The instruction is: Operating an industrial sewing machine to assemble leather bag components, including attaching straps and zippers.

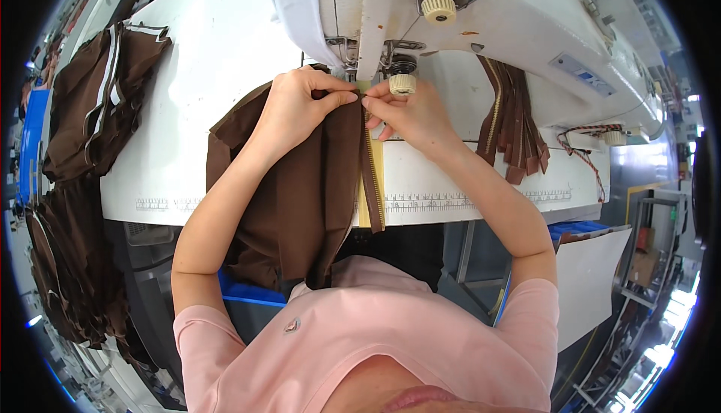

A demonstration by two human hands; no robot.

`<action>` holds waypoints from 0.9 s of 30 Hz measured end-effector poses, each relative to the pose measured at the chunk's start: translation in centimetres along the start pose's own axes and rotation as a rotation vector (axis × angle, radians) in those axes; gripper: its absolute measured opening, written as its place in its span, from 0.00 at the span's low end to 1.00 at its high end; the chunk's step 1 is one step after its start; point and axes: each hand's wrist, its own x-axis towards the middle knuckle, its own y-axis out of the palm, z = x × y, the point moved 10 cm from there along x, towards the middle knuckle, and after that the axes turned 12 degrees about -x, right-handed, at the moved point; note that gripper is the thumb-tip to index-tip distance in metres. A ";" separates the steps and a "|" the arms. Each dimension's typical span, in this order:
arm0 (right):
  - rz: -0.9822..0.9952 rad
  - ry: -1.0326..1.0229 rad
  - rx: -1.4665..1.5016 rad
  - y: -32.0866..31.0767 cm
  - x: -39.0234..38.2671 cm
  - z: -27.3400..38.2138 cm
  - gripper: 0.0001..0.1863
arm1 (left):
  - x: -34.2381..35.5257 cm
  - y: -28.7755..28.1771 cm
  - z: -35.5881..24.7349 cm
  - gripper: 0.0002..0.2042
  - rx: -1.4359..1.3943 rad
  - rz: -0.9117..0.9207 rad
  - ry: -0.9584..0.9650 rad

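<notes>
Head view: nearest you, the loose end of the brass-toothed zipper point(372, 188) reached the front edge of the white table point(466, 176). Its long axis ran away from you over a yellow strip point(378, 159), along the brown cloth's point(300, 180) right side, up to your fingertips. There your left hand point(300, 101) pinched the cloth's top edge; your right hand point(414, 116), nearer the zipper, seemed to pinch its far end. Beyond both stood the sewing machine point(511, 22).
</notes>
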 end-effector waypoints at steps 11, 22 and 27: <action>-0.009 0.005 -0.038 -0.1 0.1 0.1 0.10 | 0.0 0.0 0.1 0.08 0.023 0.005 0.012; -0.252 -0.313 -0.774 -0.7 -1.0 1.8 0.11 | 1.7 0.0 1.4 0.07 0.133 0.009 0.105; -0.378 -0.919 -1.247 2.7 -6.1 4.8 0.18 | 2.5 -0.8 2.9 0.11 0.054 -0.042 -0.142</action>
